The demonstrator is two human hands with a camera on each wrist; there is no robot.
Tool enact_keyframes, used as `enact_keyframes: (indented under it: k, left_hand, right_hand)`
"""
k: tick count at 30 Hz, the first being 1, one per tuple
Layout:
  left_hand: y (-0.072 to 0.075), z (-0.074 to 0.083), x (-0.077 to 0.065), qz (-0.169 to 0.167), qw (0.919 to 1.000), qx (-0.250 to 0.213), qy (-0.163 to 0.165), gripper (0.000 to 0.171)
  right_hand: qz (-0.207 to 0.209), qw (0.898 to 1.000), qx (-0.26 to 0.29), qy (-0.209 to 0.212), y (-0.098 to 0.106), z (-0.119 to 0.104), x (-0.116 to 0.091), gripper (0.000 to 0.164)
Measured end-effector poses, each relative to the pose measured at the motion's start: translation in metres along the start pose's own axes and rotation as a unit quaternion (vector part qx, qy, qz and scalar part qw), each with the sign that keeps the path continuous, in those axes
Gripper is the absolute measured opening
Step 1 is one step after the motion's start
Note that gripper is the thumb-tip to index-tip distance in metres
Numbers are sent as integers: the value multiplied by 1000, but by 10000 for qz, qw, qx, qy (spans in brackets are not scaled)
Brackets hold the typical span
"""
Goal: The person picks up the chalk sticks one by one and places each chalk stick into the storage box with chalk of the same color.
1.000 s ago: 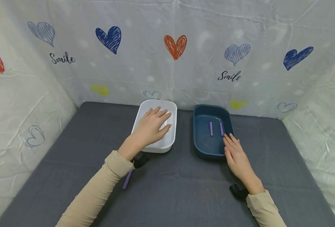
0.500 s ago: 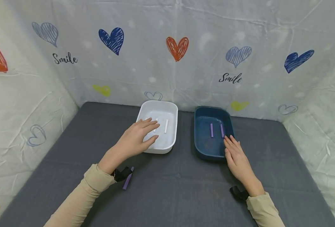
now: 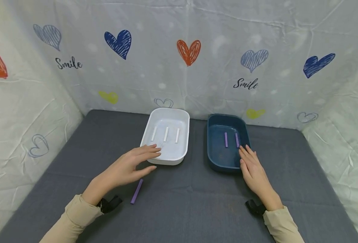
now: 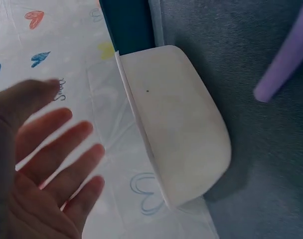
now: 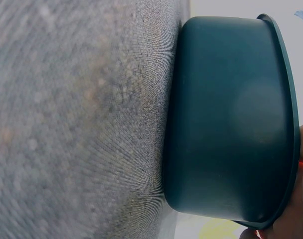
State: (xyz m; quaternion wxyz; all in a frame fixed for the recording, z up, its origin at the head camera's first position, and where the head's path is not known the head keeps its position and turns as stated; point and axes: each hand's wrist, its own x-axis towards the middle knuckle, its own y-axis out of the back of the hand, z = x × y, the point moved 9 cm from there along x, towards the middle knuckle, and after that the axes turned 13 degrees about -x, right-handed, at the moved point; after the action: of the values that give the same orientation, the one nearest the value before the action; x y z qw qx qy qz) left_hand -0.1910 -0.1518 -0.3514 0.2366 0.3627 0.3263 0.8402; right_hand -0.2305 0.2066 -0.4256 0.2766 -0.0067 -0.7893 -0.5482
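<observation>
A white plastic tray (image 3: 169, 156) holds 3 slim white sticks (image 3: 165, 134), chalk-like, lying side by side. Over its front left edge hovers my left hand (image 3: 127, 167), fingers apart with nothing held; the left wrist view also shows the spread fingers beside the tray's outer wall (image 4: 176, 124). On the table below that hand lies a purple chalk-like stick (image 3: 137, 191). The dark blue tray (image 3: 224, 161) has 2 purple sticks (image 3: 226, 139) inside. My right hand (image 3: 254, 170) rests at its right rim with extended fingers. The right wrist view shows mostly this tray's outer wall (image 5: 231, 119).
A dark grey cloth (image 3: 191, 209) covers the table. Behind it and at both sides hangs a pale curtain (image 3: 148, 74) printed with hearts. The two trays stand near the back edge, a narrow gap between them.
My left hand has drawn back from above the white tray toward the lower left, uncovering the white sticks and the whole purple stick on the table. The right hand stays in place.
</observation>
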Motion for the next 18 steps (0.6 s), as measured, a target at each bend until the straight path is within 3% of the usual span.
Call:
enact_keyframes:
  k: [9, 15, 18]
  left_hand:
    - [-9, 4, -26, -494, 9940, -977, 56, 42]
    - [-18, -6, -44, -741, 9912, -1026, 388, 40]
    - [-20, -14, -52, -947, 9886, -952, 686, 49]
  right_hand:
    - [-58, 10000, -14, -30, 0, 0, 0, 40]
    - [-85, 10000, -1, -39, 0, -1, 1, 40]
    - [-89, 9999, -16, -59, 0, 0, 1, 40]
